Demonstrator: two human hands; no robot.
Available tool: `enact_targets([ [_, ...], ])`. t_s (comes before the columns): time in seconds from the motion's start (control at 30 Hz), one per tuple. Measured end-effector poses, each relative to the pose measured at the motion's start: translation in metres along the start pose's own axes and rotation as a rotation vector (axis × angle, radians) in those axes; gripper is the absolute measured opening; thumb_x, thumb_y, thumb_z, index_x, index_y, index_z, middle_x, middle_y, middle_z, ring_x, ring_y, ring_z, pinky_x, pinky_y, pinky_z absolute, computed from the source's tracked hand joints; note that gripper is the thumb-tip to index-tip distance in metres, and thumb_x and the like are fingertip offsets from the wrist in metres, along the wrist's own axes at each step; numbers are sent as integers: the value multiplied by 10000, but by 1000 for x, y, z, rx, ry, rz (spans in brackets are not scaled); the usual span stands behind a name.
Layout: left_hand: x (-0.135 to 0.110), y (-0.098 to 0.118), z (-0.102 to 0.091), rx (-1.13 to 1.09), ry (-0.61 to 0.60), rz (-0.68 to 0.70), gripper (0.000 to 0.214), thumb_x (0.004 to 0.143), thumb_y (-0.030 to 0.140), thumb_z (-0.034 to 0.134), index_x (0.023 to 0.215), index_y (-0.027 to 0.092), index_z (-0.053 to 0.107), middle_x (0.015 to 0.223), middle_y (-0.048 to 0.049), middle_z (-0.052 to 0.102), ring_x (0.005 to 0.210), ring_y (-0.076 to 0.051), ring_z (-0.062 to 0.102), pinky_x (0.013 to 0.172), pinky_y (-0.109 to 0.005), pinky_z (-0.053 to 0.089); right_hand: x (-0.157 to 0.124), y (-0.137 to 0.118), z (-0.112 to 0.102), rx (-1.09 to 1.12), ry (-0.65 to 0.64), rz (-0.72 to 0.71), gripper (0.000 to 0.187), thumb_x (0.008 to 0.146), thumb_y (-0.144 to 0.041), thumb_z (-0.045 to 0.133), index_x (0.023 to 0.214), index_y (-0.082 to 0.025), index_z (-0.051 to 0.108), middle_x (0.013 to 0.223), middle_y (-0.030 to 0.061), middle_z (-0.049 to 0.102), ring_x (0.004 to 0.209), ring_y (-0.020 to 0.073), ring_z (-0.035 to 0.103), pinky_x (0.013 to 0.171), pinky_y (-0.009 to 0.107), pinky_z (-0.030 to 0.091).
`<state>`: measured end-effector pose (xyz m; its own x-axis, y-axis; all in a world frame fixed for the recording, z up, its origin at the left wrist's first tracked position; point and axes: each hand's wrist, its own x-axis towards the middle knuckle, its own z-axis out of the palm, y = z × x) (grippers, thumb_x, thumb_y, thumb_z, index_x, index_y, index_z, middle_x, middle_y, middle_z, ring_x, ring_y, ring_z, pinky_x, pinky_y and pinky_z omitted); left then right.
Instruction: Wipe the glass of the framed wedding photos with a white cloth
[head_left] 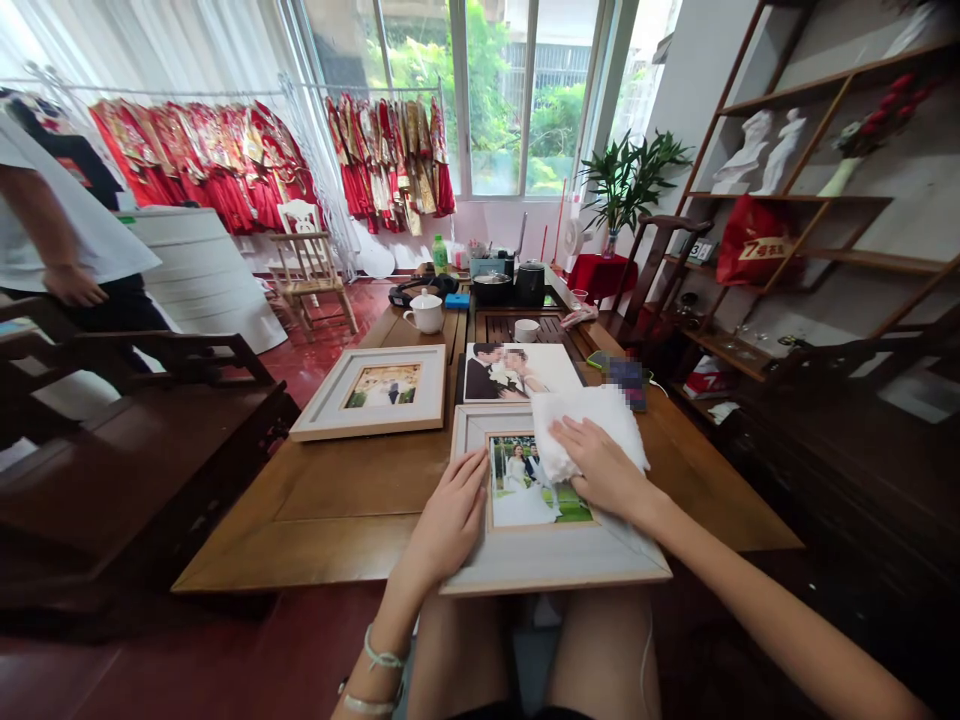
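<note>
1 frame lies at the bench's near edge, within easy reach. My left grip, unclenched, rests on its left side, seemingly steadying it; my right grip, spread flat, presses a cloth against its upper right.

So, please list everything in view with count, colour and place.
table: 1, brown, centre
near frame: 1, grey, table's front
left frame: 1, grey, table's left
photo panel: 1, mostly white, behind near frame
cloth: 1, white, on near frame
lidded cup: 1, white, behind left frame
bottle: 1, green, on table
plant: 1, green, by window
garments: many, mostly red, on racks
bag: 1, red, right shelves
person: 1, white top, left
left fingers: several, bare, on near frame
right fingers: several, bare, on cloth
</note>
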<state>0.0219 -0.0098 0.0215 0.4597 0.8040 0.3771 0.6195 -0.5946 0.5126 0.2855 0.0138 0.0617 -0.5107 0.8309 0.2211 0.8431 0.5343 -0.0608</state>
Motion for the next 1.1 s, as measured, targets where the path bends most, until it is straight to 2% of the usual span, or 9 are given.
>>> enact_targets([
  [0.13,2,4,-1,-47,4,-40,447,970,190,369,1407,150,450,1475,-99,443,1389,-228,338,1172,-465,294,-38,-40,-16,166,-155,-183,815,577,-47,473,1392,-68,457,1435,160,482,1372,288,372,1154,494,267],
  [0.2,2,6,-1,-93,26,-66,430,959,188,391,1377,159,487,1453,-100,470,1378,-227,360,1164,-463,305,-56,-51,-28,250,-223,-263,826,585,-43,462,1410,-80,441,1452,141,464,1387,265,350,1166,477,253],
  [0.3,1,6,-1,-163,75,-104,393,937,192,437,1312,173,551,1407,-108,517,1350,-237,408,1146,-478,324,-72,-51,-41,336,-278,-293,828,598,-21,444,1419,-127,444,1465,112,450,1388,248,351,1167,479,258],
  [0.37,1,3,-1,-211,115,-106,379,916,185,469,1279,185,576,1378,-109,542,1319,-244,449,1129,-482,343,-75,-43,-41,382,-273,-278,821,600,-13,442,1409,-157,462,1458,101,461,1375,247,375,1156,489,278],
  [0.47,-1,-1,-4,-294,141,-82,397,877,148,502,1261,199,588,1338,-105,573,1270,-248,502,1102,-476,374,-75,-33,-34,442,-229,-283,801,618,-21,457,1406,-161,463,1446,108,477,1364,256,393,1147,507,288],
  [0.6,-1,-2,-7,-355,86,-36,453,848,88,497,1275,213,577,1335,-92,577,1267,-239,510,1103,-457,373,-75,-29,-24,493,-181,-295,781,648,-30,471,1413,-187,454,1429,107,499,1350,266,413,1141,529,287],
  [0.83,2,9,6,-240,109,-68,392,896,84,427,1229,193,602,1350,-117,547,1266,-236,505,1089,-453,400,-77,-35,-22,464,-168,-301,770,644,-27,474,1402,-164,458,1429,104,502,1353,243,408,1153,495,285],
  [0.97,2,5,9,-184,111,-59,410,900,61,400,1224,204,606,1392,-108,511,1290,-232,487,1098,-448,402,-64,-35,-18,354,-113,-199,742,660,-25,446,1395,-123,465,1429,123,499,1347,237,418,1144,474,310],
  [1.1,0,1,9,-126,95,-1,486,869,13,384,1270,202,581,1403,-105,508,1322,-225,454,1116,-443,392,-27,-14,-11,119,-30,-41,720,636,-20,442,1352,-68,511,1410,154,513,1357,288,394,1144,517,282],
])
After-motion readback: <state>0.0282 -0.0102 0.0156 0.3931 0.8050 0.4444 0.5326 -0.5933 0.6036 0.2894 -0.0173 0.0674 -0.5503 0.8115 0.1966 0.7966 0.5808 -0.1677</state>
